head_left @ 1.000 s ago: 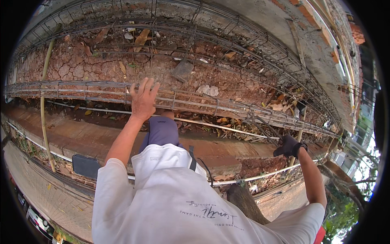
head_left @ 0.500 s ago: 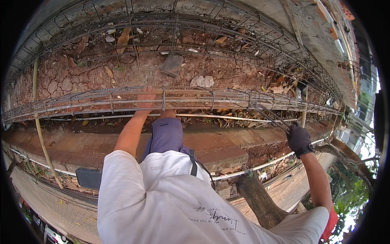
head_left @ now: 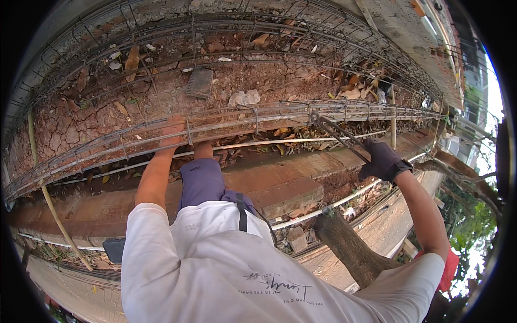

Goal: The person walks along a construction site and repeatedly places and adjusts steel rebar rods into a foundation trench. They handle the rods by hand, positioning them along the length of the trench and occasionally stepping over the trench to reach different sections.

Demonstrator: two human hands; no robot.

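Note:
A long rebar cage [head_left: 231, 121] made of thin steel bars and stirrups crosses in front of me. My bare left hand [head_left: 173, 129] is at this cage, left of the middle, its fingers apparently curled round a bar but partly hidden behind the steel. In a dark glove, my right hand [head_left: 383, 160] grips the handles of long-handled pincers [head_left: 344, 139]. The handles stand somewhat apart, and the pincers' jaws are at a stirrup on the cage, right of the middle. My bent leg in purple trousers [head_left: 201, 183] comes up to the cage between my arms.
Beyond lies cracked red soil [head_left: 64, 116] with dry leaves, a grey block [head_left: 200, 83] and a pale stone [head_left: 244, 97]. Another rebar cage [head_left: 231, 24] runs along the far wall. Bamboo poles [head_left: 62, 226] prop the near cage. A brick ledge [head_left: 291, 196] and tree trunk [head_left: 350, 247] are nearer.
The view has turned, so the cage slants more and things sit further left. My right hand's thumb now shows spread along the pincers' handles. The jaws stay at the cage.

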